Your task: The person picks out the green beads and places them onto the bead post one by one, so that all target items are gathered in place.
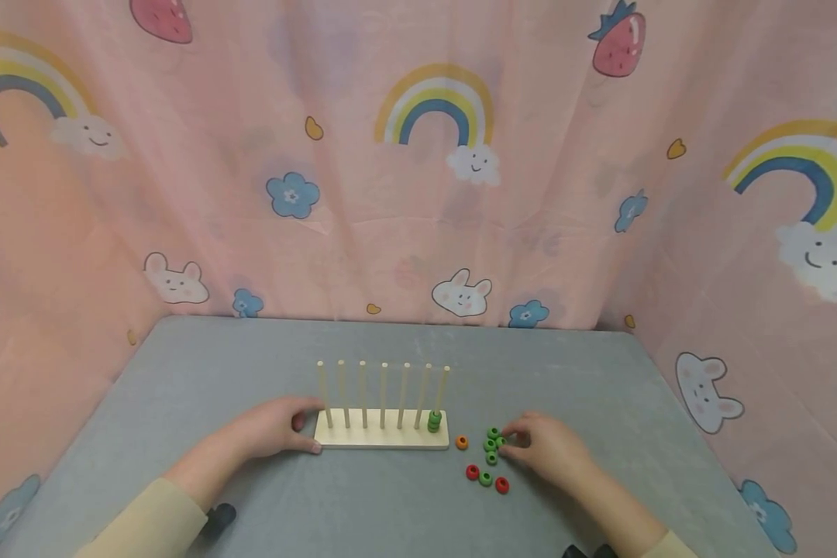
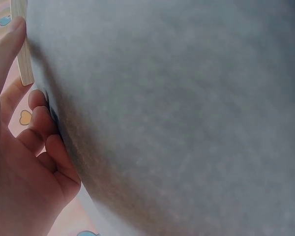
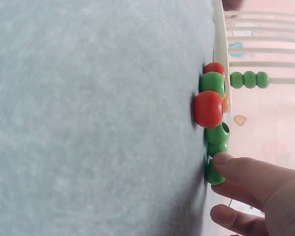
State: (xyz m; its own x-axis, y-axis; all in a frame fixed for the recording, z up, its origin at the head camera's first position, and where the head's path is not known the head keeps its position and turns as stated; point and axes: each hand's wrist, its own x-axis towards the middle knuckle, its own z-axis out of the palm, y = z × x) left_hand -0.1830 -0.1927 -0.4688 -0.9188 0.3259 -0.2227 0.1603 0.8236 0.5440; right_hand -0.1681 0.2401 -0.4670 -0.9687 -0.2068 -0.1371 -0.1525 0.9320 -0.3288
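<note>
A pale wooden peg rack (image 1: 382,439) with a row of upright pegs stands on the table, and green beads (image 1: 435,421) are stacked on its rightmost peg. My left hand (image 1: 279,426) grips the left end of the rack's base, thumb at the front and a finger behind. To the right of the rack, my right hand (image 1: 551,449) pinches a green bead (image 3: 215,172) between thumb and finger, low at the table. Close by lie several loose green beads (image 1: 490,445), an orange bead (image 1: 462,442) and two red beads (image 1: 472,471), one of them large in the right wrist view.
The table (image 1: 363,504) has a grey cover. Pink printed curtains (image 1: 363,232) hang behind it and at both sides. A dark rounded object (image 1: 222,515) shows beside the left sleeve, and another black object (image 1: 589,551) is cut off at the bottom edge.
</note>
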